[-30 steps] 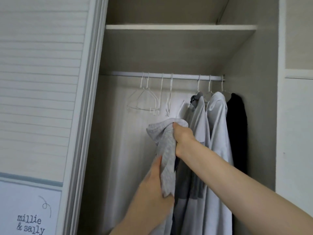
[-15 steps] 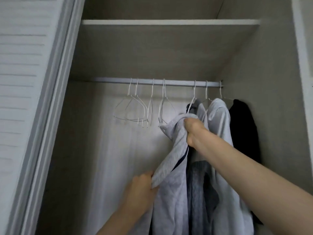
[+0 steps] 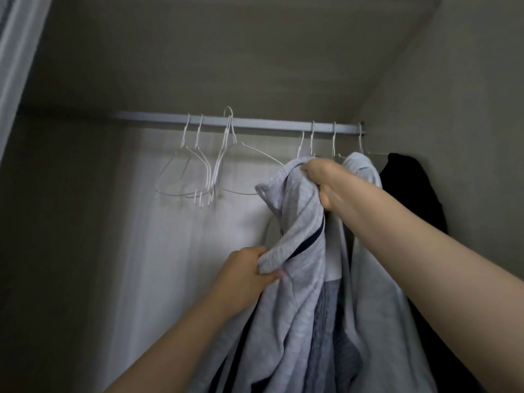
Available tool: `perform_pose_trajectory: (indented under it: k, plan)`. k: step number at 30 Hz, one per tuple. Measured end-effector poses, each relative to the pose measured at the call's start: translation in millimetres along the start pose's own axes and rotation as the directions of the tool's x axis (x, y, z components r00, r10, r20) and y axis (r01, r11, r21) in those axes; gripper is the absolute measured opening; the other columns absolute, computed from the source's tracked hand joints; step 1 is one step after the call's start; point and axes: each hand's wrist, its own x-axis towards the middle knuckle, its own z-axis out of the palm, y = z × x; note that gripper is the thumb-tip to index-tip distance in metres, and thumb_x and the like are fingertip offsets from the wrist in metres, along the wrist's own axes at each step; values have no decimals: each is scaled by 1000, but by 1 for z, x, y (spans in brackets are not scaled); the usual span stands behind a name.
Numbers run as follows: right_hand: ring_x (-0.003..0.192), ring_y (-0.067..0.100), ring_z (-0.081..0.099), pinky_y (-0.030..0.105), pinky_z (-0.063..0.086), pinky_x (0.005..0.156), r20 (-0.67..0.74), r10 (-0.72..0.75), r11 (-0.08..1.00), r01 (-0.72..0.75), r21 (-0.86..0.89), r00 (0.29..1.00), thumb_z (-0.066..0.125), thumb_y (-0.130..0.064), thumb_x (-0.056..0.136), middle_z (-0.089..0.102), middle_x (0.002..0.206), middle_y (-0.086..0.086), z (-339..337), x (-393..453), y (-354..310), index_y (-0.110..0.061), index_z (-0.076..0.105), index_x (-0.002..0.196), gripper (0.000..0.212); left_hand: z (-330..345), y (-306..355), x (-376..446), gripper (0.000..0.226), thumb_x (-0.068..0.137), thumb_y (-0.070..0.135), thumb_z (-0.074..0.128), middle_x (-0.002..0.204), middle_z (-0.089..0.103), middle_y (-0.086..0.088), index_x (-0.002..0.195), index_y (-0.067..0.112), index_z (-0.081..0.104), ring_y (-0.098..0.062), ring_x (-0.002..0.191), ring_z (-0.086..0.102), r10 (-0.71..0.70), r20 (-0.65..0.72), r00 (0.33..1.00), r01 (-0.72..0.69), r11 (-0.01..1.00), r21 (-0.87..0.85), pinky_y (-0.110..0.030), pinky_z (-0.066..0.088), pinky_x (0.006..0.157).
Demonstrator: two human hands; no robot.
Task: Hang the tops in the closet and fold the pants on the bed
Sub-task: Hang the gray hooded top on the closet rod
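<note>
Light grey top [image 3: 300, 293], navy-trimmed, bunched; left hand [image 3: 249, 272] and right hand [image 3: 323, 182] each grip its fabric.

Open passage: the left half of the closet below the rail [image 3: 255, 124], in front of the pale back wall [image 3: 158, 265]. Obstruction above it: a cluster of bare white wire hangers [image 3: 198, 177] on the rail. Right half blocked: a light grey top [image 3: 295, 293], gripped by both hands, hangs against a pale garment [image 3: 365, 251]; a black garment [image 3: 411, 188] fills the corner at the side wall [image 3: 467, 137]
</note>
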Motion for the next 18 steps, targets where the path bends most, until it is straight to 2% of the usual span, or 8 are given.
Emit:
perform_pose_trajectory:
  k: [2,5,7,9,10,13,15,18]
  plan:
    - [130,27,47,33,42,102,0,10,1000,-10,-29,1000,39,-7,100,42,147,14,0,-8,6,-4,35,144,45,7,-2,-3,21,83,27,76,70,67,5,81,9,67,-9,65,62,15,35,999,-16,1000,9,-30,52,61]
    - [103,13,50,10,45,51,-4,38,997,-37,62,999,40,-8,101,39,148,-1,-3,-24,15,-25,22,151,56,16,-4,-11,19,80,28,79,67,64,10,77,15,65,-3,62,59,52,34,998,-53,998,33,-29,52,61]
    - [80,12,51,10,38,33,0,48,998,-48,-31,999,43,-12,100,55,125,3,-10,-32,21,-16,32,147,48,22,-3,-18,21,77,32,81,67,64,12,77,19,64,1,61,57,58,44,997,-61,997,48,-24,50,59]
    - [65,14,51,19,47,45,-16,60,993,-61,-98,998,46,-15,99,56,86,4,-17,-39,29,-6,42,137,39,27,-3,-25,25,75,37,81,72,66,10,83,20,64,0,65,61,42,57,997,-45,998,45,-23,52,60]
    - [65,16,53,23,49,50,-28,69,991,-71,-112,997,48,-16,99,54,80,4,-20,-42,33,-4,44,135,38,30,-3,-29,27,73,39,82,72,66,11,83,22,63,0,65,61,38,56,998,-41,998,46,-20,51,59]
    - [78,21,61,28,52,60,-34,121,987,-124,-105,992,49,-18,97,60,90,7,-27,-48,46,-3,45,134,40,35,-3,-37,33,69,43,83,70,62,15,82,28,56,2,66,60,43,48,998,-47,995,85,-13,45,55]
    - [74,19,58,26,48,57,-52,100,986,-106,-127,994,49,-18,96,56,84,4,-29,-49,53,-5,45,133,39,36,-3,-38,36,68,43,83,75,63,13,84,28,55,0,70,60,56,51,997,-62,992,112,-17,49,58]
    - [74,19,59,30,54,66,-66,41,987,-51,-154,997,49,-16,94,57,82,4,-31,-46,57,-11,50,113,19,37,-1,-36,27,73,34,82,74,63,12,82,24,58,0,69,60,67,81,994,-73,994,80,-20,51,60]
